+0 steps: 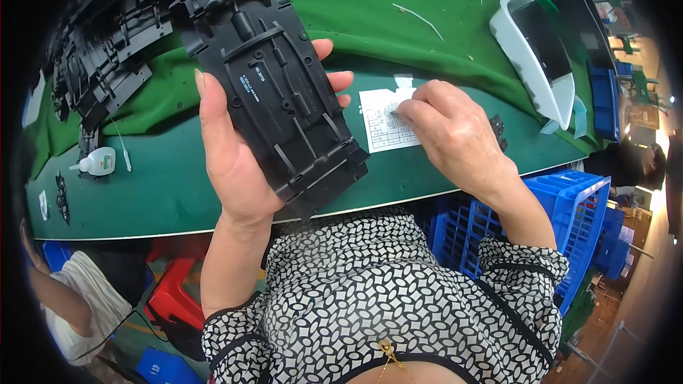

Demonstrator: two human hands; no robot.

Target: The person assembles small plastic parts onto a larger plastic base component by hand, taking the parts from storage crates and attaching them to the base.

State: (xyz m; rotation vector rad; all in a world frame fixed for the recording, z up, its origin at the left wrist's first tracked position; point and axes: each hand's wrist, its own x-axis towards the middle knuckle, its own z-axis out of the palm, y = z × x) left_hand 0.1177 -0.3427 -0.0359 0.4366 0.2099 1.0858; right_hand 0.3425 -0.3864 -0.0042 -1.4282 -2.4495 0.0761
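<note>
My left hand (238, 160) grips a long black moulded plastic part (274, 92), thumb on one long edge and fingertips showing past the other. The part is tilted, its ribbed inner face with pegs and small white print turned up. My right hand (459, 131) is closed over a white printed paper slip (384, 141) on the table, thumb and fingers pinched together at its right side. A small pale blur shows by these fingertips; what they hold, if anything, I cannot make out. A bit of clear tape (404, 81) lies at the slip's top edge.
More black plastic parts (107, 50) are piled at the far left. A small white bottle (99, 161) lies on the green table (171, 199). A white bin (533, 57) stands at right on green cloth (356, 0). Blue crates (576, 206) are below the right edge; another person (78, 299) sits at left.
</note>
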